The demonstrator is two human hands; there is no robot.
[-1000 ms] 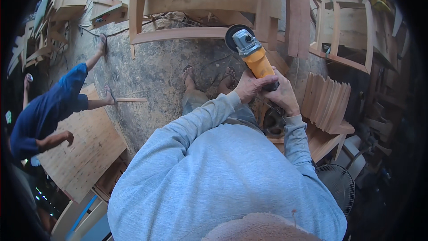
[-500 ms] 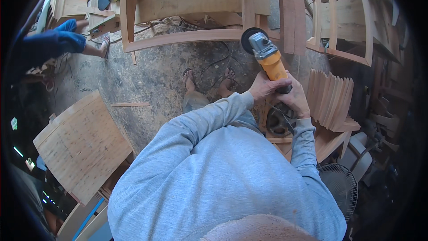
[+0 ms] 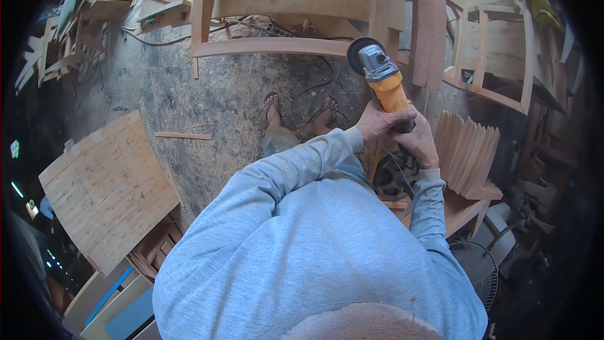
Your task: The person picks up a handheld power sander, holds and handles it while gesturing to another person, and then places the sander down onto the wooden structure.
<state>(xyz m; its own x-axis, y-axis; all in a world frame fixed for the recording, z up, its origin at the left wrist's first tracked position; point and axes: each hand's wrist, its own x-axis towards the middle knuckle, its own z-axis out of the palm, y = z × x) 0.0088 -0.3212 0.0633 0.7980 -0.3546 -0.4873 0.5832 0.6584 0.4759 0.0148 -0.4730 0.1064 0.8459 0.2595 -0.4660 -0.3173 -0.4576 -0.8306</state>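
Note:
Both my hands grip a yellow angle grinder (image 3: 391, 92) with a silver head and a dark round disc (image 3: 363, 55). The fingers of my left hand (image 3: 376, 122) close round the back part of its body. My right hand (image 3: 421, 141) wraps the dark rear end, just below and right of the left. The disc is at the front rail of a wooden frame (image 3: 277, 46); whether it touches the wood I cannot tell. A cord hangs below my hands, past a dark round machine (image 3: 394, 175).
Zigzag-edged wooden pieces (image 3: 467, 153) stand in a stack at right, with a fan (image 3: 476, 269) below. Another chair-like frame (image 3: 497, 56) is at the far right. A curved wood panel (image 3: 108, 189) lies at left; a thin strip (image 3: 183, 135) and cables are on the floor.
The person at the upper left has moved up, mostly out of view. My view has shifted slightly, and the grinder sits a little lower and farther right in it. My grip is the same.

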